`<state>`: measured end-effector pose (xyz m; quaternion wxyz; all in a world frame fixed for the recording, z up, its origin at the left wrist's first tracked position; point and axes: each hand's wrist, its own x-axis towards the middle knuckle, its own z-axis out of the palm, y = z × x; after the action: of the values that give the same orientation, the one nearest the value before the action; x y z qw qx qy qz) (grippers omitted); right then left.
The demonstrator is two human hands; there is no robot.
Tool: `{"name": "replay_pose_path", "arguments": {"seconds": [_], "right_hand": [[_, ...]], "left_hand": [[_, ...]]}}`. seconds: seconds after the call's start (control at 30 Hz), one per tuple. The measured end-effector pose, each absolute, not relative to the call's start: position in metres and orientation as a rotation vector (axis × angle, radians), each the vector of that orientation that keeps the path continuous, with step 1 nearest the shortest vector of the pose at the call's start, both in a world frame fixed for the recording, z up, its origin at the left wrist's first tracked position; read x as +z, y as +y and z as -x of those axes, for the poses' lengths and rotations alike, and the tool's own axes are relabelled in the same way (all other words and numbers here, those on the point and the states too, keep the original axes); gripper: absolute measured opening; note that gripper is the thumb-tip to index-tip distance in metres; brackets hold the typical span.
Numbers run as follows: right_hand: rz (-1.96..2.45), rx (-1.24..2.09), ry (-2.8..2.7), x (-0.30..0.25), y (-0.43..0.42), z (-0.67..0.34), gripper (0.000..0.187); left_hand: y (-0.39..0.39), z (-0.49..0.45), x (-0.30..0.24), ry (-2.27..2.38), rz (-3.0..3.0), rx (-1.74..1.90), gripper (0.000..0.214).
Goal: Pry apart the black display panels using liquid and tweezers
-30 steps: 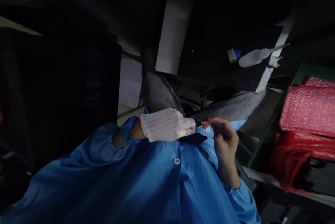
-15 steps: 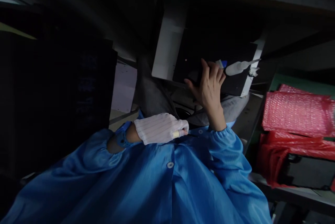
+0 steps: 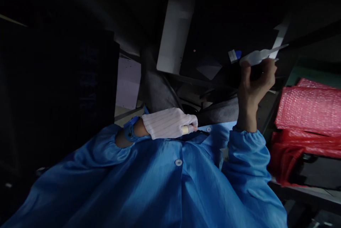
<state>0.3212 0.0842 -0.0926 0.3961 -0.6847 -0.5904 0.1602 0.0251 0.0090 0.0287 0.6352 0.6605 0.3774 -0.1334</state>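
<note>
My right hand [image 3: 254, 87], bare, is at a translucent dropper bottle [image 3: 253, 58] with a long thin nozzle. Its thumb and fingers curl around the bottle, and the fingertips are partly hidden. Beneath lies a dark flat panel [image 3: 213, 39] on a white box-like casing [image 3: 173, 36]. A small blue and white item [image 3: 234, 56] rests on the panel just left of the bottle. At my waist, my left hand [image 3: 170, 124] wears a striped white glove, fingers closed. From its fingertips juts a thin dark tool [image 3: 203, 132], too dim to name.
Pink bubble-wrap packs [image 3: 310, 110] lie on the right, above red wrapping [image 3: 286, 160] and a dark framed panel [image 3: 319, 171]. A large dark box [image 3: 61, 103] stands at the left. A pale panel [image 3: 129, 84] shows beside my leg.
My right hand has moved right, off the dark panel, and closed around the dropper bottle. The view has shifted slightly. My left hand stays at my waist.
</note>
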Motion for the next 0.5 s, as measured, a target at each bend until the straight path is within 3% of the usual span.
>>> {"name": "replay_pose_path", "arguments": {"seconds": [0.23,0.33,0.5], "right_hand": [[1.451,0.527,-1.259,-0.047,0.007,-0.309,0.042],[1.499,0.505,-1.200,-0.020,-0.055,-0.313,0.037],[1.666,0.499,-1.149,-0.007,-0.126,-0.318,0.048]], "left_hand": [[0.008,-0.026,0.024,0.900,-1.480,-0.308,0.025],[0.009,-0.026,0.020,0.913,-1.475,-0.300,0.026],[0.013,-0.025,0.016,0.962,-1.484,-0.283,0.027]]}}
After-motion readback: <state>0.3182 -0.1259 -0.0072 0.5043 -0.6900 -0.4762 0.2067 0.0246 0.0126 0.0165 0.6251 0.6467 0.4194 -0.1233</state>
